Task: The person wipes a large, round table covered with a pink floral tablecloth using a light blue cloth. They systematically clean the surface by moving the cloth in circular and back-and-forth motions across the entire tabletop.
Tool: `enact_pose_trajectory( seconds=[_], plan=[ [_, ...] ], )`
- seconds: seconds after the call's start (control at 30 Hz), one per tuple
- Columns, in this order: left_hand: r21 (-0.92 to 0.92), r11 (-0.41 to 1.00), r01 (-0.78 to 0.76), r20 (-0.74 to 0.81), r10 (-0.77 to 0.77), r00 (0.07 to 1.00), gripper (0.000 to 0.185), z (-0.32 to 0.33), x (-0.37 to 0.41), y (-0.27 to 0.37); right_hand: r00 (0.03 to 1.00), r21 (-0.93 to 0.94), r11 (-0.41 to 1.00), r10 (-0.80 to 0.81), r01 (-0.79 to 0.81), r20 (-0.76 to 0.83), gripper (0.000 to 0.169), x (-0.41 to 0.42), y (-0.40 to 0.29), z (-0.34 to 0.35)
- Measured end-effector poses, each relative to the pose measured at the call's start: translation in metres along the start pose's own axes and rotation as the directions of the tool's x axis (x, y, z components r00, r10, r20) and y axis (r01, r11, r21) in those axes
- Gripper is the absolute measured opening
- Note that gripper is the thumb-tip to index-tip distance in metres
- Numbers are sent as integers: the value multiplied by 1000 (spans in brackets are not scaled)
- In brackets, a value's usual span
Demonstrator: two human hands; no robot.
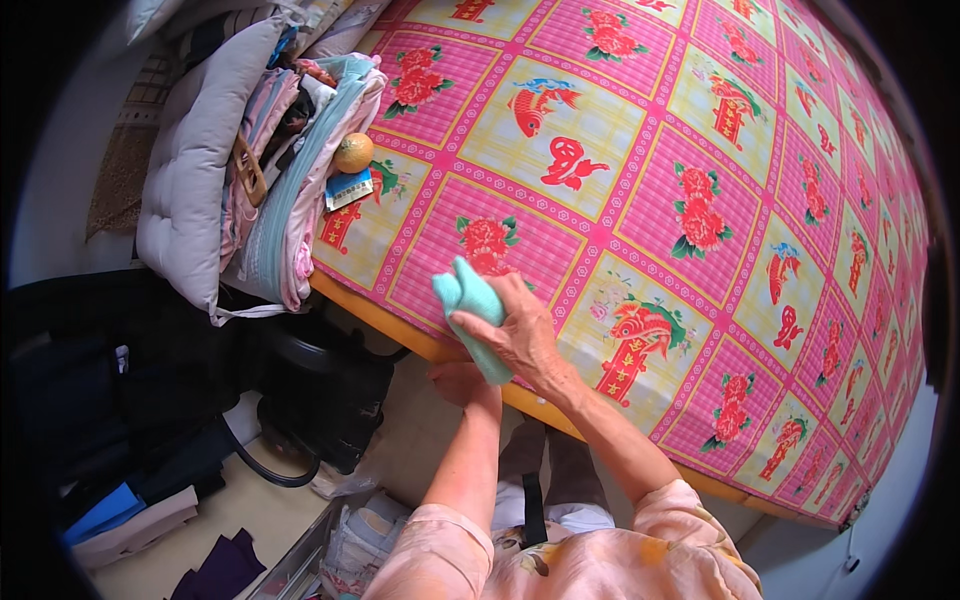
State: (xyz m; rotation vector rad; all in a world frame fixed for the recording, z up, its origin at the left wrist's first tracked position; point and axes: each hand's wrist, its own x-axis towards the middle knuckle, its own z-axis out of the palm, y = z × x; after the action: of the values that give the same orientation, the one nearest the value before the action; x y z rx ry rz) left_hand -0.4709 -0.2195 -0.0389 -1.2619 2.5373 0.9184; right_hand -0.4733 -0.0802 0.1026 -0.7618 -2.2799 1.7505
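Observation:
My right hand [525,330] grips a folded mint-green cloth item [476,311], possibly a rolled sock or small towel, with the thumb across its near side. It is held just above the front edge of a surface spread with a pink and yellow patterned cover [600,234]. Lower and slightly to the left, my left hand [459,382] is by the orange-brown edge [397,326] of that surface. The cloth item partly overlaps my left wrist, and the fingers of that hand are too obscured to make out.
At the left, folded clothes [300,172] are stacked beside a pale tufted cushion [199,157]. An orange [353,153] and a blue-and-white packet [349,189] lie against them. A black bag [322,390], a dark purple cloth [219,566] and an open container [296,551] with wrapped items are below.

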Motion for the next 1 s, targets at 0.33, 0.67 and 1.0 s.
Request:
enact_pose_trajectory(
  seconds=[0.33,0.67,1.0],
  plan=[
    [-304,929,211,-20,-228,973,64,-22,-21,46,987,145,980,122,-137,107,32,24,5,-45],
    [-217,959,182,72,-170,983,59,-23,-40,56,925,-71,996,-68,45,-373,49,36,-17,-57],
    [87,963,254,-140,-241,960,63,-6,-21,38,579,-478,741,-148,-472,-802,49,-20,143,-142]
  ],
)
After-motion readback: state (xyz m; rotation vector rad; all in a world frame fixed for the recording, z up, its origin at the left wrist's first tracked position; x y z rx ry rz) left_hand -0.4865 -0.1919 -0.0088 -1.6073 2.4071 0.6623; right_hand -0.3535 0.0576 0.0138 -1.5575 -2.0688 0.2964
